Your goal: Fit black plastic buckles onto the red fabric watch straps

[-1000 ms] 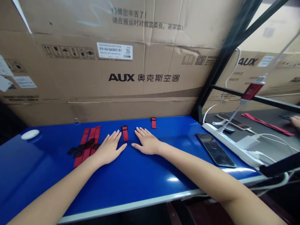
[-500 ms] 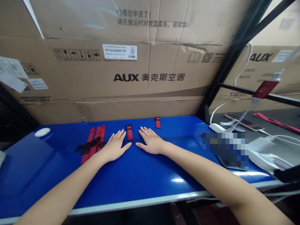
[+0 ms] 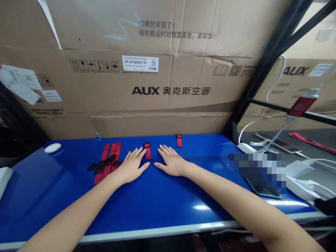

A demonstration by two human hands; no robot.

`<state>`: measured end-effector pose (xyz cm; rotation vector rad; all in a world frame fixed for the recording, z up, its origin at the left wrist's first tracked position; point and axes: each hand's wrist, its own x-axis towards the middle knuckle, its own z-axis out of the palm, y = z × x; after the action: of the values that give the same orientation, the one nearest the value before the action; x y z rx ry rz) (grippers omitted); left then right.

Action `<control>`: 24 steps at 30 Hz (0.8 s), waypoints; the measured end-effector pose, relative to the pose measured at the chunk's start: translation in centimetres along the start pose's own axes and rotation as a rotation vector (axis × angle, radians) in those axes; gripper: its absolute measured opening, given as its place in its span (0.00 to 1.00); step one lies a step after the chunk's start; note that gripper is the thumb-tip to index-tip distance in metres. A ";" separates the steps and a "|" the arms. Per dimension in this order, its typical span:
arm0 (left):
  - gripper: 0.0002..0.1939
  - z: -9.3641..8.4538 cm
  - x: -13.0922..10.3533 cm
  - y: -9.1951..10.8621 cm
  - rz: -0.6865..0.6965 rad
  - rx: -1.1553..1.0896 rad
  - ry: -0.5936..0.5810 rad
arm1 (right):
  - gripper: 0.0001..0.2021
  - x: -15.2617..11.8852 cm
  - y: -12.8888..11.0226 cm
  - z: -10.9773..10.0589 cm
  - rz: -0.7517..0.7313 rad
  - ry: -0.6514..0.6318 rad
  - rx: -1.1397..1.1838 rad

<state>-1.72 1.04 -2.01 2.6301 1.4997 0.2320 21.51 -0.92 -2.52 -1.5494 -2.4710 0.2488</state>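
My left hand (image 3: pixel 132 166) lies flat on the blue table (image 3: pixel 157 206), fingers spread and holding nothing. Its fingertips reach the left side of a short red strap (image 3: pixel 148 153) with a black buckle at its far end. To that hand's left are several longer red straps (image 3: pixel 107 164) with black buckles (image 3: pixel 101 165) across them, partly hidden by the hand and wrist. My right hand (image 3: pixel 172 162) also rests palm down with fingers apart, empty, right of the short strap. Beyond it, near the back edge, sits another short red strap (image 3: pixel 179 141) with a black buckle.
A large cardboard box (image 3: pixel 157 77) stands behind the table. At the left is a white oval object (image 3: pixel 53 148). Along the right lie a partly blurred dark device (image 3: pixel 262 187), a white power strip (image 3: pixel 301 189), cables and a phone (image 3: pixel 278 142), beside a black frame post (image 3: pixel 249 84).
The whole view has shifted slightly, with the scene appearing a little lower and further right. My left fingertips appear slightly closer to the short strap; both hands remain flat.
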 end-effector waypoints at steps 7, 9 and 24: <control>0.31 -0.1 0.0 0.1 0.017 0.027 -0.001 | 0.46 0.0 0.0 0.0 0.000 -0.001 0.003; 0.31 0.0 0.1 0.1 0.019 0.030 0.005 | 0.46 0.0 0.0 0.0 0.002 -0.004 0.003; 0.39 0.4 0.1 0.1 -0.012 -0.014 0.024 | 0.45 -0.1 -0.2 -0.2 0.004 -0.003 0.003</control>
<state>-1.52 1.06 -2.36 2.6162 1.5144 0.2736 21.42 -1.11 -2.24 -1.5545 -2.4682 0.2552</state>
